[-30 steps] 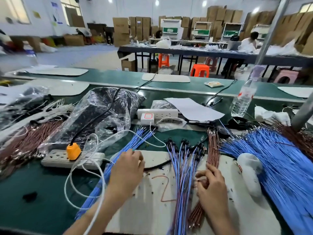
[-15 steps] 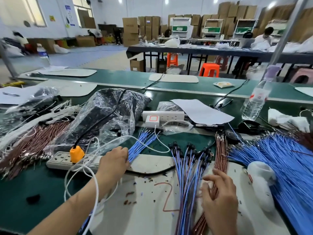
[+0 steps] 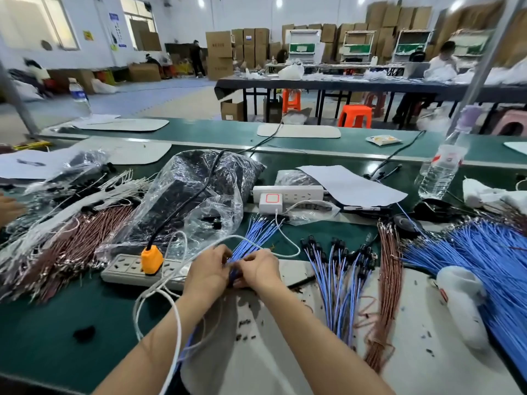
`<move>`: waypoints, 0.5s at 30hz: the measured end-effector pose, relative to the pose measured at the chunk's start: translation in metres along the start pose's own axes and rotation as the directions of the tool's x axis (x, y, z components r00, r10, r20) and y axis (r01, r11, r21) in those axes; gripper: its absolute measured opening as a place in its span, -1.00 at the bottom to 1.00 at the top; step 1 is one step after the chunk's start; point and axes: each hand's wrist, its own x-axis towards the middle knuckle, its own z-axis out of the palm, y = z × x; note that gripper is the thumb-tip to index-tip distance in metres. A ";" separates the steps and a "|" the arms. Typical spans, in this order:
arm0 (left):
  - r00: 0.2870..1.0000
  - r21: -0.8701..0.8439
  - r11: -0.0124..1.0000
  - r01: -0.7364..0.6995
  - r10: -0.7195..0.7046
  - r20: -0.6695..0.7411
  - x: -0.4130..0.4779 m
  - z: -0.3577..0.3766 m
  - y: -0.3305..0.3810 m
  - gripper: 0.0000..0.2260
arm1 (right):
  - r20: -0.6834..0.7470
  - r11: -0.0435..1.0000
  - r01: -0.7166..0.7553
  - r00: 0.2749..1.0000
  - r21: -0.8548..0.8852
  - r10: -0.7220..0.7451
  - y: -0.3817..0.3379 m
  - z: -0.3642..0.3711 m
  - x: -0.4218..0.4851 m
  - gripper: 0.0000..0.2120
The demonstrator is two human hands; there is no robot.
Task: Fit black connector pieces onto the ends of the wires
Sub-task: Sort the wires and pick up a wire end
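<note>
On the green table [image 3: 51, 323], left hand [image 3: 209, 273] and right hand [image 3: 261, 270] meet, fingers clamped on a bundle of thin blue wires [image 3: 256, 233] (fanning toward 12 o'clock). Wires tipped with black connector pieces [image 3: 336, 244] lie at 3 o'clock.

One wide-angle camera sat on the person's head at the near edge of the bench [image 3: 57, 323], facing forward and tilted down. It was so near that both forearms rose from the bottom edge, and the left hand [image 3: 209, 270] and right hand [image 3: 258, 269] met on the wires [image 3: 258, 232] just below the middle. Its wide lens reached from the brown bundle [image 3: 71, 246] at the left to the blue heap [image 3: 484, 252] at the right, and beyond the bench to a table [image 3: 342, 84] and stacked boxes [image 3: 219, 52] along the far wall.
</note>
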 end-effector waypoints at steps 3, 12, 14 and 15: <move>1.000 -0.036 0.999 -0.011 0.010 -0.021 -0.002 0.002 -0.003 -0.85 | -0.107 0.988 -0.047 0.992 0.145 0.063 0.001 0.009 0.005 -0.78; 1.000 0.040 0.999 -0.017 0.017 0.000 -0.007 0.005 -0.002 -0.91 | -0.241 0.991 -0.082 0.965 0.104 0.105 0.000 0.017 0.006 -0.67; 0.999 0.022 0.999 -0.035 0.034 0.010 -0.007 0.005 -0.002 -0.90 | -0.297 0.995 -0.055 0.952 0.083 0.077 0.003 0.019 0.008 -0.71; 0.999 0.016 0.999 -0.047 0.047 0.014 -0.007 0.005 -0.003 -0.89 | -0.318 0.994 -0.029 0.946 0.107 0.061 0.006 0.021 0.009 -0.75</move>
